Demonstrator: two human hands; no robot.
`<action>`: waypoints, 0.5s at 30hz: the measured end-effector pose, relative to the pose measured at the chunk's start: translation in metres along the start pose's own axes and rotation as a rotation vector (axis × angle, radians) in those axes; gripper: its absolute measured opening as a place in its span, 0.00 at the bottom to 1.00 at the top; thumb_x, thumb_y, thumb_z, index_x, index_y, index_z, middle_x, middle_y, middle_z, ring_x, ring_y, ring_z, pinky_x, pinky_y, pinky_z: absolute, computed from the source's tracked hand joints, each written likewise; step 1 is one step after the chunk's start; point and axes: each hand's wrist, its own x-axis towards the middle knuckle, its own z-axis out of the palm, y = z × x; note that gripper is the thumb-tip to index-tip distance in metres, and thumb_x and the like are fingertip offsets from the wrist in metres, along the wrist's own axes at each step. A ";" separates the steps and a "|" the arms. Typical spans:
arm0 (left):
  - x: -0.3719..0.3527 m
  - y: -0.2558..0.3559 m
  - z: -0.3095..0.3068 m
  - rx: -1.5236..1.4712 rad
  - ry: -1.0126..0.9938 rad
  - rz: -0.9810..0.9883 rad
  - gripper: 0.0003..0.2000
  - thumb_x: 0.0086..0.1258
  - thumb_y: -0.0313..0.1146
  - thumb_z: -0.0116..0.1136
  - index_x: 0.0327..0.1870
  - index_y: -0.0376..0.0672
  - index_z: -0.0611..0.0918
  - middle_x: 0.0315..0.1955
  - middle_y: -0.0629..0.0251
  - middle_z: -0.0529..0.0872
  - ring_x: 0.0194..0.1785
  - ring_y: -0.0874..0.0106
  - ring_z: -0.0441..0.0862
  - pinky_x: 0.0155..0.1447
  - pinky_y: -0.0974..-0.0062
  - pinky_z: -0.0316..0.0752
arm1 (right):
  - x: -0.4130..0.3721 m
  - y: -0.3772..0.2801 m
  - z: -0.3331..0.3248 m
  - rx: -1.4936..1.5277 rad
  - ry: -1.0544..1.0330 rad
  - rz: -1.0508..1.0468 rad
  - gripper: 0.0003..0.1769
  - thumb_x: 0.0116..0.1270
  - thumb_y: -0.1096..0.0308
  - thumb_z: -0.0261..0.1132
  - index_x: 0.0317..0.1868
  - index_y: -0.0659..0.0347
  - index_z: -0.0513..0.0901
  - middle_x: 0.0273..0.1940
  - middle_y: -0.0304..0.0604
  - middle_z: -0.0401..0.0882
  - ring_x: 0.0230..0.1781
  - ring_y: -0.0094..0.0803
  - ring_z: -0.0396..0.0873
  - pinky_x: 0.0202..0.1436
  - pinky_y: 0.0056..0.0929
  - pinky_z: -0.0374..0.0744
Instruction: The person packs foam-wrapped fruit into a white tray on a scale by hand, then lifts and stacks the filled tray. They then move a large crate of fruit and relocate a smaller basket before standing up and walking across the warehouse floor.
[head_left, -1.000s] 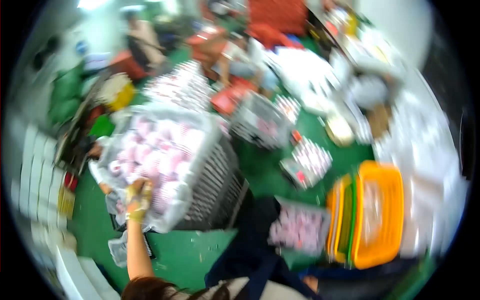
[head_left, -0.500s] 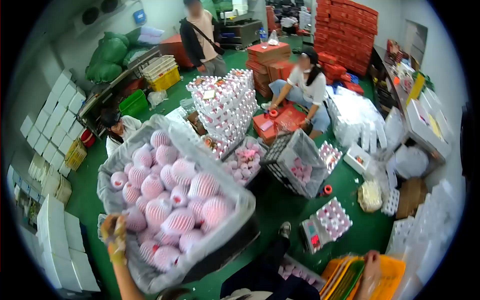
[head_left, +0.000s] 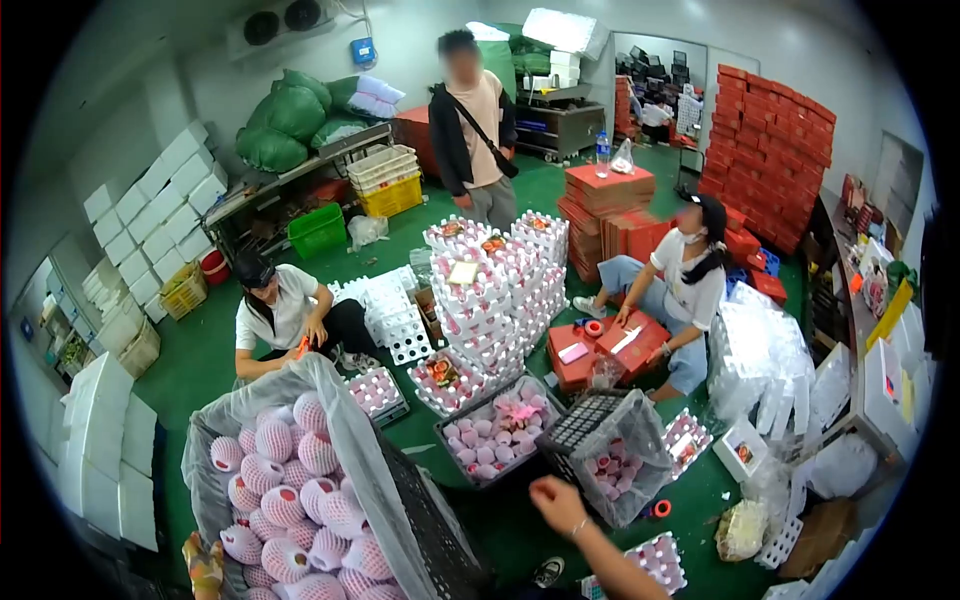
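At the near left, a big crate (head_left: 415,505) lined with plastic (head_left: 335,405) holds a heap of fruit (head_left: 283,507) in pink foam nets. The left hand (head_left: 203,568), in a stained glove, is at the crate's near left edge; its fingers are partly cut off by the view, so whether they grip the lining cannot be told. The right hand (head_left: 558,507), bare, with a bracelet at the wrist, hovers right of the big crate, fingers loosely curled and partly open, with nothing visible in them. Just beyond it are a low crate (head_left: 453,468) of netted fruit and, to the right, a tilted crate (head_left: 580,425) with more inside. Farther on rises a stack of filled trays (head_left: 500,325). To its left, a seated person (head_left: 275,312) in a cap has something orange in the hands; behind the stack stands a person (head_left: 480,120) with a shoulder bag. On the right, another seated person (head_left: 690,275) has both hands at a flat red box (head_left: 635,345). Red boxes (head_left: 765,150) are piled at the far right, and green sacks (head_left: 290,115) lie at the far left.
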 end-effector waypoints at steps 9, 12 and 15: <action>-0.006 -0.063 0.035 -0.331 0.125 0.154 0.28 0.64 0.22 0.61 0.64 0.36 0.64 0.59 0.58 0.68 0.64 0.65 0.70 0.61 0.72 0.70 | -0.096 0.059 -0.026 -0.093 -0.141 0.438 0.14 0.61 0.66 0.64 0.43 0.65 0.84 0.34 0.45 0.87 0.35 0.29 0.85 0.43 0.26 0.80; -0.019 -0.025 0.027 -0.373 0.102 0.048 0.27 0.65 0.25 0.63 0.63 0.35 0.65 0.59 0.54 0.69 0.65 0.59 0.69 0.64 0.69 0.68 | -0.095 0.070 -0.046 -0.168 -0.093 0.466 0.13 0.61 0.68 0.62 0.42 0.67 0.84 0.32 0.44 0.86 0.33 0.29 0.85 0.41 0.25 0.81; -0.026 0.010 0.006 0.029 0.070 0.074 0.26 0.64 0.27 0.64 0.62 0.34 0.68 0.57 0.51 0.72 0.65 0.58 0.70 0.63 0.69 0.68 | -0.087 0.078 -0.049 -0.027 -0.046 0.479 0.12 0.60 0.66 0.63 0.40 0.65 0.85 0.31 0.47 0.86 0.33 0.32 0.85 0.40 0.28 0.81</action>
